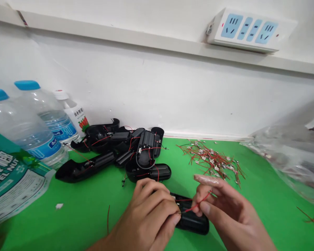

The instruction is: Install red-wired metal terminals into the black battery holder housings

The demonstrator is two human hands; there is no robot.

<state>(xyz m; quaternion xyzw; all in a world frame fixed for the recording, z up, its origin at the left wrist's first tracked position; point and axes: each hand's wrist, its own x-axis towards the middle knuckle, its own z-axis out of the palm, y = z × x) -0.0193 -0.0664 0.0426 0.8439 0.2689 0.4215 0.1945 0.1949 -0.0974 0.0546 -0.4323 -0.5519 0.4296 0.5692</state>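
A black plastic housing (195, 222) lies on the green tabletop, partly under my left hand (153, 212). The fingers of that hand are curled over its left part. Its thumb and forefinger pinch the thin dark end of a red wire (191, 208); the exact tip is hidden. My right hand (222, 204) holds the same wire between thumb and fingers, and the wire's other end sticks up past them. A fingertip covering on the right forefinger looks clear and wrinkled. Another red wire runs across the housing behind the pinched one.
Several black housings (102, 162) with red wires are heaped behind my left hand. A pile of red wires with small metal tabs (214, 158) lies behind my right hand. Bottles (48, 115) and a green packet (9, 177) stand left; clear plastic bags (285, 157) lie right. A socket strip (251, 29) hangs above.
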